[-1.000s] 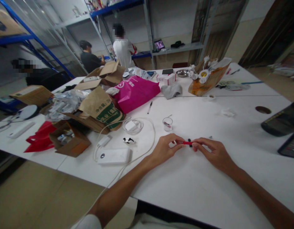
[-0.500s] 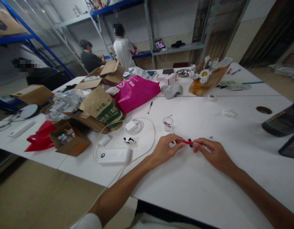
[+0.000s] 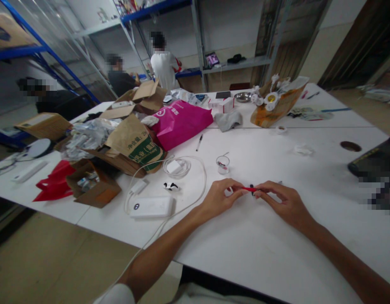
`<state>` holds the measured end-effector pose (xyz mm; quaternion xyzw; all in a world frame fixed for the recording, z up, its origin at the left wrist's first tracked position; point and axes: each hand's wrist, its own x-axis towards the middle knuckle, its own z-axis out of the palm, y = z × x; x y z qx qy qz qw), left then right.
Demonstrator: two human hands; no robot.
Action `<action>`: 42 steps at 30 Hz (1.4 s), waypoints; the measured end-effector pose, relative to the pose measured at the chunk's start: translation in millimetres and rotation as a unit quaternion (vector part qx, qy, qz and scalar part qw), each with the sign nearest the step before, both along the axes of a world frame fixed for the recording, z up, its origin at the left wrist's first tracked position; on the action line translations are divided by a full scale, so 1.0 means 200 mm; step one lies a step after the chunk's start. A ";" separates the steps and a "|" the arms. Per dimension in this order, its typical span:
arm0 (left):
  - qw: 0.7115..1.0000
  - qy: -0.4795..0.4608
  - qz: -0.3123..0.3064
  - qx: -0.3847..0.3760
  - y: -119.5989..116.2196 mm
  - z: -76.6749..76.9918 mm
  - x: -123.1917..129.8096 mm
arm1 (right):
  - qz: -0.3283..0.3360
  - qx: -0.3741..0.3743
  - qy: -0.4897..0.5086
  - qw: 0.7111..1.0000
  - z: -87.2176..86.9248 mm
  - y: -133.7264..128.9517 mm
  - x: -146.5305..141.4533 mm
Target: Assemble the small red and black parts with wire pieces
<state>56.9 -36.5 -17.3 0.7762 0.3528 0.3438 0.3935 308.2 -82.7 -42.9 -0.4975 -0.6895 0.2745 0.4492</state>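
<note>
Between my two hands stretches a thin red strip (image 3: 250, 189), held a little above the white table (image 3: 233, 245). My left hand (image 3: 223, 195) pinches its left end between thumb and fingertips. At the other end, my right hand (image 3: 279, 198) is closed on the strip with thumb and forefinger. A small dark piece (image 3: 252, 186) shows behind the strip; whether it is joined to it I cannot tell. Just beyond my left hand stands a small clear cup (image 3: 223, 164) with tiny reddish bits in it.
Left of my hands lie a white power bank (image 3: 152, 207), a coiled white cable (image 3: 177, 167) and a small black-and-white item (image 3: 171, 186). Farther off are a pink bag (image 3: 182, 122), a paper sack (image 3: 136, 143) and boxes. A dark bottle (image 3: 375, 160) is at right. Several people are behind.
My right hand has shifted slightly, its fingers bending differently at the strip's right end. My left hand stays about where it was, still pinching the strip.
</note>
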 end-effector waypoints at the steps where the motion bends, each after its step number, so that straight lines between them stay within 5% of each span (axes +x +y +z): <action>1: 1.000 -0.001 -0.002 -0.001 0.00 0.00 0.00 | 0.000 0.001 -0.001 1.000 0.00 0.00 0.00; 18: 0.998 -0.036 -0.020 0.043 0.00 -0.01 -0.01 | 0.017 -0.023 -0.071 0.997 0.04 -0.01 -0.01; 28: 0.999 -0.026 0.009 0.041 0.01 -0.01 -0.01 | 0.006 0.012 -0.037 0.999 -0.05 -0.01 0.02; 42: 0.998 -0.029 -0.005 0.058 0.01 0.00 -0.01 | 0.040 0.007 -0.056 0.998 0.03 -0.01 0.00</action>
